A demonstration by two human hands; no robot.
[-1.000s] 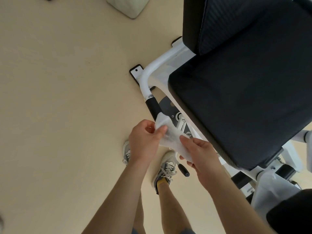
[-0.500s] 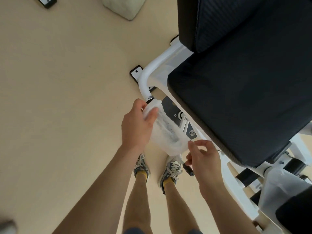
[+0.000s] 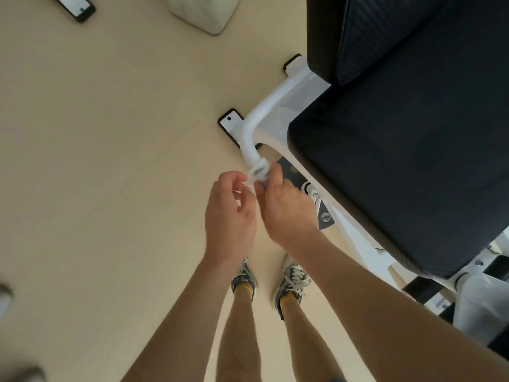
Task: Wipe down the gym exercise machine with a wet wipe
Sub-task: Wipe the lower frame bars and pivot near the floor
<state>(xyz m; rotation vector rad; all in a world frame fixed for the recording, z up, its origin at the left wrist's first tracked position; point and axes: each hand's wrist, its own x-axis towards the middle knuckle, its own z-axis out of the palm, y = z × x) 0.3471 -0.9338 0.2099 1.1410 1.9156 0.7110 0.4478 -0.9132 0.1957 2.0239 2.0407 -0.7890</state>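
Beige smooth floor (image 3: pixel 110 161) fills the left side and gives free room there, with only a black phone (image 3: pixel 75 5) and a pale square cushion (image 3: pixel 206 12) far at the top edge. Half a second ago the white wet wipe (image 3: pixel 259 170) was spread wide between the hands. Now it is bunched small where the curved white tube (image 3: pixel 249 133) of the white-framed gym machine (image 3: pixel 358 244) ends, and the right hand (image 3: pixel 286 208) has come up to it, hiding the black grip. Its fingers are curled round the wipe. The left hand (image 3: pixel 230 213), just beside, pinches the wipe's left edge with bent fingers and thumb. The black padded seat (image 3: pixel 399 161) is close on the right.
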